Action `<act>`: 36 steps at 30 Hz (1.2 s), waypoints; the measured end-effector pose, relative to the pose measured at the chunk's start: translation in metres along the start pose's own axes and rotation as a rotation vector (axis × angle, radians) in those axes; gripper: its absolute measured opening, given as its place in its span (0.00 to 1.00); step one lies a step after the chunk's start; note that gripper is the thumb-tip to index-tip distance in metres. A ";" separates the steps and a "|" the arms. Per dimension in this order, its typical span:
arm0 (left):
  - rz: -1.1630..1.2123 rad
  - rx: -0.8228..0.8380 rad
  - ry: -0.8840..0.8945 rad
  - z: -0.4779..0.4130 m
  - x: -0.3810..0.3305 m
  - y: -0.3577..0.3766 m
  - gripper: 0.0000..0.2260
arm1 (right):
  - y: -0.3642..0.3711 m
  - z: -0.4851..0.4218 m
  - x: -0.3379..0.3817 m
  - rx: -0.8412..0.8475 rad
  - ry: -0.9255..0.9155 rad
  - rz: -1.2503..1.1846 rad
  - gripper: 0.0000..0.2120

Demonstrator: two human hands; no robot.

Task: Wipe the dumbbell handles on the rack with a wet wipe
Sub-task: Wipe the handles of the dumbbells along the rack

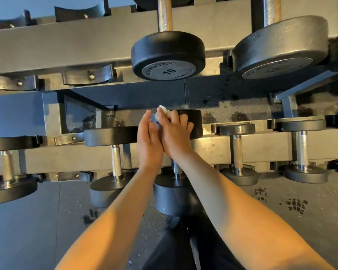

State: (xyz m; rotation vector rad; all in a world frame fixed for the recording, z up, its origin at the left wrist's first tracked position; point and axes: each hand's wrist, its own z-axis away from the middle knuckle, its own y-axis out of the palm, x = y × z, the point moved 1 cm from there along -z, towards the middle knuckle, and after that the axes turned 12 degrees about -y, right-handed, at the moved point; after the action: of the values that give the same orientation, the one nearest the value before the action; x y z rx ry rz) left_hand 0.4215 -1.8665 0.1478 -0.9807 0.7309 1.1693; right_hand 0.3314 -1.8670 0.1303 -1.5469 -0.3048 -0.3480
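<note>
Grey steel two-tier dumbbell rack (70, 45) fills the frame over dark speckled rubber floor (300, 221); black round-headed dumbbells sit in its cradles, one marked 10 (168, 55) at upper centre. We see both hands meeting at frame centre over the lower tier. Our right hand (176, 133) pinches a small crumpled white wet wipe (163, 110) between thumb and curled fingers, wipe poking out at the top of the grip. Our left hand (147, 141) lies alongside it, fingers straight and close together, touching the right hand; we cannot tell if it helps hold the wipe. Both cover the black dumbbell (172, 193) directly below them; only a short piece of its knurled chrome handle (176, 168) shows under the wrists. That handle runs top-to-bottom in the frame, lying just below the right hand's fingers, toward the bottom of the picture. We judge the right hand nearer and the wiper: it should drop back onto the handle and stroke along its length.
</note>
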 end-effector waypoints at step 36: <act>0.039 -0.010 -0.225 -0.055 0.041 0.013 0.22 | 0.008 0.056 -0.022 -0.346 0.096 -0.493 0.23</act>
State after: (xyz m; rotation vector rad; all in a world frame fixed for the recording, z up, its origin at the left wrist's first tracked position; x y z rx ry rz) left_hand 0.4206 -1.8986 0.0858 -0.8295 0.5674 1.2944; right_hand 0.3160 -1.8104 0.1142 -1.7759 -0.5747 -0.8965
